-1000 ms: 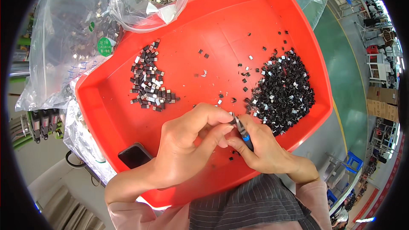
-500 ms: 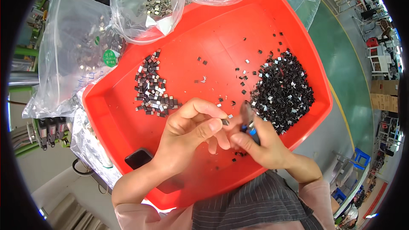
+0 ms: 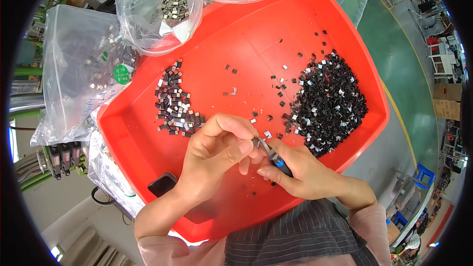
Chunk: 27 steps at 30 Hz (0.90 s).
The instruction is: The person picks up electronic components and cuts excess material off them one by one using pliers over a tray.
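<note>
Between thumb and forefinger, my left hand (image 3: 217, 150) pinches a small dark metal-ended part (image 3: 255, 141), mostly hidden by the fingertips. My right hand (image 3: 300, 170) is wrapped round cutting pliers (image 3: 280, 161) with blue and black handles. Their jaws meet the small part at my left fingertips. Both hands are over a red plastic tray (image 3: 246, 34). A loose pile of small black-and-silver parts (image 3: 177, 106) lies beyond my left hand. Past my right hand is a larger heap of black scraps (image 3: 327, 103) mixed with silvery bits.
A black oblong object (image 3: 162, 184) lies at the tray's near left. Clear plastic bags of small metal parts (image 3: 175, 2) rest along the far rim, and another clear bag (image 3: 74, 69) stands at the left. A blue stool (image 3: 424, 176) is on the floor at right.
The pliers have swung left and their jaws now touch the part in my left fingers. My left hand has barely moved, and the view has shifted slightly.
</note>
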Tool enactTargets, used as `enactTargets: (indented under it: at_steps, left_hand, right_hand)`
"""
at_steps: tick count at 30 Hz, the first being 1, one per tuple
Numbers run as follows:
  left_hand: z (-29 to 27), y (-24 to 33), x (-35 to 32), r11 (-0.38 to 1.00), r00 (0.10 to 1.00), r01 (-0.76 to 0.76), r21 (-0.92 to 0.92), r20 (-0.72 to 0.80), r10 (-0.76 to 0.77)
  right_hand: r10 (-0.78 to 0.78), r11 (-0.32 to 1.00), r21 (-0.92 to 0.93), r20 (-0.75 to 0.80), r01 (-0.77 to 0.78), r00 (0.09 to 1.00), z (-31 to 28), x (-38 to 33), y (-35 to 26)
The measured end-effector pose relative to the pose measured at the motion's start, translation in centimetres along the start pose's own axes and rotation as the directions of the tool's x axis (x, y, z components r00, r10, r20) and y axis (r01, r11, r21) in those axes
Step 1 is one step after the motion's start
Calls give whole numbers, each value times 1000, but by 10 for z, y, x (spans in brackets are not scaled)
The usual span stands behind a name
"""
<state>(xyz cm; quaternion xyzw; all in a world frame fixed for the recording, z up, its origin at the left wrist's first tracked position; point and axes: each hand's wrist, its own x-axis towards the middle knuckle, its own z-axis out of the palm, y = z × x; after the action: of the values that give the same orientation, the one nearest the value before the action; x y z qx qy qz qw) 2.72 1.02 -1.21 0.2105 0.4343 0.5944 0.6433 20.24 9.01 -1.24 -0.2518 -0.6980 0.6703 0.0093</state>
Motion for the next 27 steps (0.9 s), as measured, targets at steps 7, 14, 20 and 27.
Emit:
enactTargets:
  at_steps: [7,14,20,27]
  left_hand:
    - [-1,-1,-2,998,999,7,63,-40,-4]
    - [-1,0,0,994,998,23,107,-65,-16]
    - [-6,-8,-2,977,992,-114,181,-26,120]
    - [-6,-10,-1,989,997,-63,136,-29,68]
  right_hand:
    - [34,999,17,45,-35,998,-3,1,-3]
    - [23,999,-47,41,-21,999,-3,1,3]
    - [44,999,-19,70,-42,997,-4,3,4]
    - [38,999,-1,41,-38,998,0,0,8]
